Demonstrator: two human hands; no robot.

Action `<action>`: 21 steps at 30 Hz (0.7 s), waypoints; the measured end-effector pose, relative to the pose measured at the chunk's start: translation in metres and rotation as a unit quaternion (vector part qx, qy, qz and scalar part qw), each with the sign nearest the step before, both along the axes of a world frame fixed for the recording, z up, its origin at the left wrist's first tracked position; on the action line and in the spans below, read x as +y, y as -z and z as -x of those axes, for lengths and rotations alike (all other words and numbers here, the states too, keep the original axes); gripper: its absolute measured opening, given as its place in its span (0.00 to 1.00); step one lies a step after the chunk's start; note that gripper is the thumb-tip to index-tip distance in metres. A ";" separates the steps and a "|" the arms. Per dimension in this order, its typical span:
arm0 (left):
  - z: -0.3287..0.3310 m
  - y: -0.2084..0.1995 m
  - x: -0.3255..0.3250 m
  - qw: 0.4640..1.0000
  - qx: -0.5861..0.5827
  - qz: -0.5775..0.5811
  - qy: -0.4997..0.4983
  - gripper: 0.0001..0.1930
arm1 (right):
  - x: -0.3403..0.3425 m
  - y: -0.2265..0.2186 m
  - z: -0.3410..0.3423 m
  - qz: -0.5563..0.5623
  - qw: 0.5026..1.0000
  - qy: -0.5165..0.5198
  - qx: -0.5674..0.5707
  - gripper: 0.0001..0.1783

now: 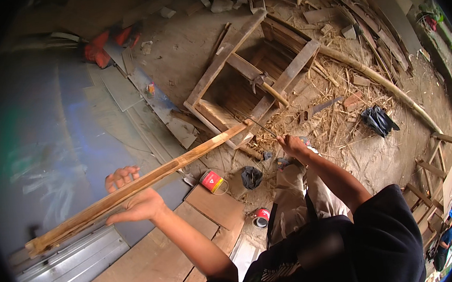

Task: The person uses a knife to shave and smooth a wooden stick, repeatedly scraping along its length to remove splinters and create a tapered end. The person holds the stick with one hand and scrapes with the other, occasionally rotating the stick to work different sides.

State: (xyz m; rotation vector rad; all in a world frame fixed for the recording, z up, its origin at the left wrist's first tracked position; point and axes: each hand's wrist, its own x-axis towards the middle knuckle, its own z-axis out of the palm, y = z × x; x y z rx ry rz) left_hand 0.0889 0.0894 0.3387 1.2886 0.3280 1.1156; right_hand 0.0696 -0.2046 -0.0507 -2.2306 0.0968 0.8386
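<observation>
A long wooden beam (149,181) slants from the lower left up to a wooden frame (214,69) on the ground. Near its left end, the beam lies across the palm of my left hand (137,200). My fingers curl loosely past its far edge, and the thumb sticks out on the near side. Closed around the near end of a thin dark rod is my right hand (292,146). The rod (266,129) reaches toward the beam's far end, beside the frame; its exact kind is unclear. A strip of cloth is tied on the frame's crosspiece.
A handsaw (320,109) and wood shavings lie right of the frame. Red cans (212,181) and black plastic bags (379,121) sit on the ground. A long pole (379,76) curves along the right. Painted sheet (49,151) covers the left; brown boards (134,264) lie below.
</observation>
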 end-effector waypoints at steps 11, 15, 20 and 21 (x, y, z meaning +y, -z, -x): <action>0.048 -0.036 -0.023 0.996 -0.067 0.052 0.019 0.38 | 0.094 -0.260 0.044 -0.355 0.929 -0.091 -0.059 0.26; 0.056 -0.033 -0.026 0.990 -0.103 0.046 0.089 0.39 | 0.114 -0.275 0.041 -0.322 0.939 -0.091 -0.084 0.28; 0.058 -0.035 -0.010 0.996 -0.068 0.061 -0.012 0.39 | 0.119 -0.259 0.036 -0.277 0.953 -0.115 -0.047 0.29; 0.057 -0.034 -0.008 0.995 -0.067 0.063 -0.027 0.39 | 0.118 -0.258 0.032 -0.346 0.918 -0.172 -0.092 0.30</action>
